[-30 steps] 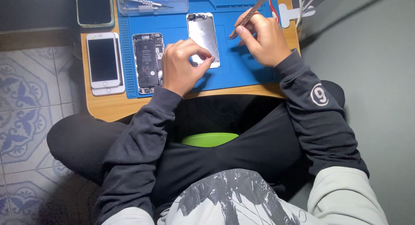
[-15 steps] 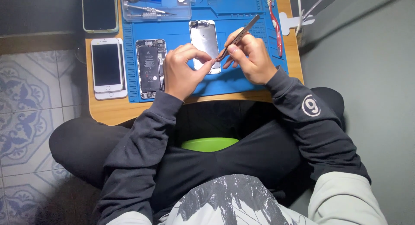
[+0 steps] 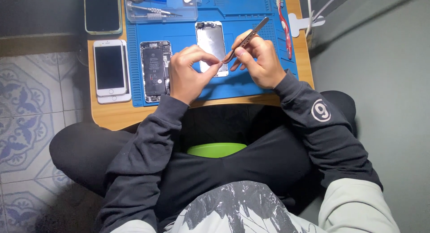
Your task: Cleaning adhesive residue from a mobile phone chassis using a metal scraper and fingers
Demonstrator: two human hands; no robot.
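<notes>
At frame centre, right hand [image 3: 262,62] fingers grip metal tweezers [image 3: 246,39], tip meeting pinched left hand [image 3: 188,74] fingers over the detached phone screen [image 3: 210,42] on the blue mat [image 3: 251,85].

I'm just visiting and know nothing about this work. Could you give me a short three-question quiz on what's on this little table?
1. True or false: the right hand holds tweezers.
2. Which lies left of the blue mat? A) white phone B) red toothbrush C) green bowl.
3. What lies on the mat beside the left hand?

Key: 1 true. 2 A. 3 An opened phone body, its insides showing.
</notes>
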